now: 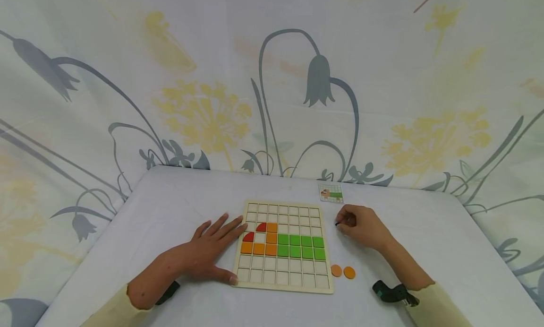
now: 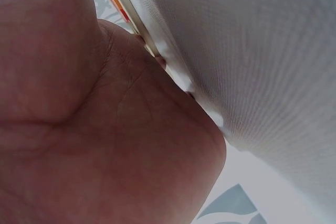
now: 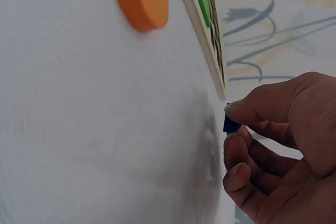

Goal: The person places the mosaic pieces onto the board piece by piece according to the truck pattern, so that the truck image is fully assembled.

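A wooden grid board (image 1: pixel 280 279) lies on the white table, with green squares (image 1: pixel 301 246), orange squares (image 1: pixel 271 238) and two red quarter-round pieces (image 1: pixel 249 236) set in its cells. My left hand (image 1: pixel 212 249) is spread flat at the board's left edge, fingertips and thumb touching the rim; its palm (image 2: pixel 105 129) fills the left wrist view. To the right of the board, my right hand (image 1: pixel 363 225) pinches a small blue piece (image 3: pixel 231 123) between thumb and finger; it looks dark in the head view. The piece's far side is hidden by the fingers.
Two orange discs (image 1: pixel 349 272) lie by the board's lower right corner. A small picture card (image 1: pixel 331 193) with a grid pattern is behind the board, toward the right. A flower-printed cloth (image 1: pixel 289 128) hangs along the table's back edge.
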`<action>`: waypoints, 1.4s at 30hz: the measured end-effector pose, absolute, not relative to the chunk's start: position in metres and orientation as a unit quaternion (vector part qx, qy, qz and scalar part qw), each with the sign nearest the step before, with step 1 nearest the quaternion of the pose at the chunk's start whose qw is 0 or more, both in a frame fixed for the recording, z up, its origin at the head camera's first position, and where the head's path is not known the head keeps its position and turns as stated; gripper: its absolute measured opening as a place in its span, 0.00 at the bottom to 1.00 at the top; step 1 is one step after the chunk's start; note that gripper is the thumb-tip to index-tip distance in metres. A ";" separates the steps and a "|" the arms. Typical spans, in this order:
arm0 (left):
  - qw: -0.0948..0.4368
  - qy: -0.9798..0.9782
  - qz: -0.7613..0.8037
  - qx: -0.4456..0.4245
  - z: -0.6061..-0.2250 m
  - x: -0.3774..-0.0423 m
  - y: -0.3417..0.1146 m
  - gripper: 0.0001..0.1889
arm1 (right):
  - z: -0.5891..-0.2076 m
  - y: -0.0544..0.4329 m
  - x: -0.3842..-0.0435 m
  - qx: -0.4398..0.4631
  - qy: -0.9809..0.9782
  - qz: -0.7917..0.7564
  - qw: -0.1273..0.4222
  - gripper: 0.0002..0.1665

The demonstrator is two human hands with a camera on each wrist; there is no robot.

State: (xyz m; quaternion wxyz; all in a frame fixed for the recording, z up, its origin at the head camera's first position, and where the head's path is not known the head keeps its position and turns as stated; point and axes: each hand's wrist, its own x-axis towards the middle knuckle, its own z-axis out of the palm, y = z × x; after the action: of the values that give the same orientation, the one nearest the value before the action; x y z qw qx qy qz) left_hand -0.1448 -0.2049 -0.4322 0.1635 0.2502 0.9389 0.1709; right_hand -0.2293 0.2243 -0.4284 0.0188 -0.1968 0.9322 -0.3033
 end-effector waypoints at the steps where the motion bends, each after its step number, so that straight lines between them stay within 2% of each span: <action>1: 0.166 0.938 0.173 0.250 -0.432 -0.145 -0.205 0.63 | -0.427 0.222 -0.229 -0.206 0.929 -0.306 0.016 0.06; 7: 0.164 0.936 0.181 0.252 -0.431 -0.144 -0.207 0.63 | -0.423 0.201 -0.228 -0.245 0.912 -0.328 0.010 0.05; 23: 0.162 0.937 0.172 0.256 -0.432 -0.145 -0.206 0.62 | -0.414 0.117 -0.218 -0.337 0.854 -0.392 0.065 0.01; 27: 0.163 0.937 0.171 0.258 -0.432 -0.145 -0.206 0.62 | -0.416 0.099 -0.216 -0.351 0.850 -0.387 0.072 0.06; 34: 0.159 0.935 0.175 0.265 -0.432 -0.146 -0.208 0.62 | -0.421 0.072 -0.216 -0.380 0.848 -0.363 0.073 0.08; 42: 0.166 0.936 0.171 0.260 -0.430 -0.146 -0.207 0.62 | -0.427 0.055 -0.214 -0.370 0.860 -0.337 0.099 0.10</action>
State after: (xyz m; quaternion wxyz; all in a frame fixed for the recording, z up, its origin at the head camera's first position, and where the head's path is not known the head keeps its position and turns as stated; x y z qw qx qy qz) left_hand -0.1458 -0.2070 -0.4296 0.1661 0.2596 0.9359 0.1705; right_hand -0.2141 0.0554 -0.4274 0.0988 -0.3698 0.8602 -0.3370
